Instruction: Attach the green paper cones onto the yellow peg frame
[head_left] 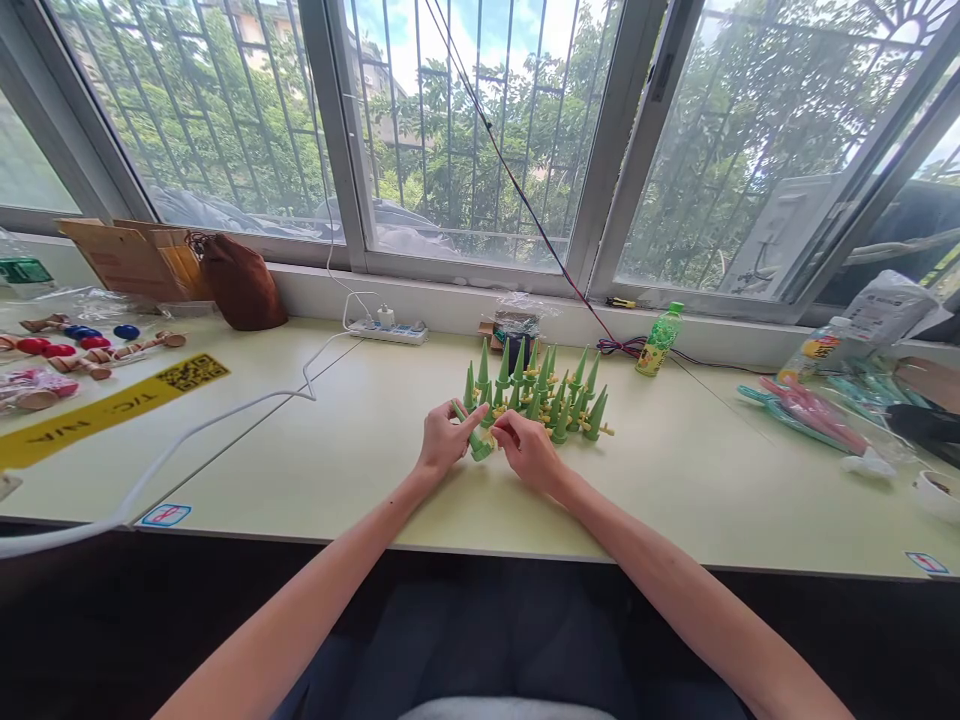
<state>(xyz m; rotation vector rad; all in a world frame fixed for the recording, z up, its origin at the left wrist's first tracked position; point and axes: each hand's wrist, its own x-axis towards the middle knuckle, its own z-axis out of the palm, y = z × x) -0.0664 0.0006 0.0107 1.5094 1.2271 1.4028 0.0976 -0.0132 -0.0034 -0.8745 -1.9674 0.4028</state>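
My left hand [444, 438] is closed around a green plastic cone [480, 450], tilted with its wide base toward me. My right hand [529, 448] is beside it, thumb and fingers pinched close to the cone's side. A small pale yellow bit shows at those fingertips, but what they grip is too small to make out. Just beyond both hands, several green cones [559, 412] stand upright in a cluster on the table [360, 440]. Small yellow pieces [607, 431] stick out from their sides near the bases.
A small box [517, 328] with clear wrap stands behind the cones. A green-capped bottle [660, 340] is at the back right. A white cable [225, 412] crosses the left side from a power strip [390, 331]. Wooden toys [97, 345] lie far left, plastic packets [810, 415] far right.
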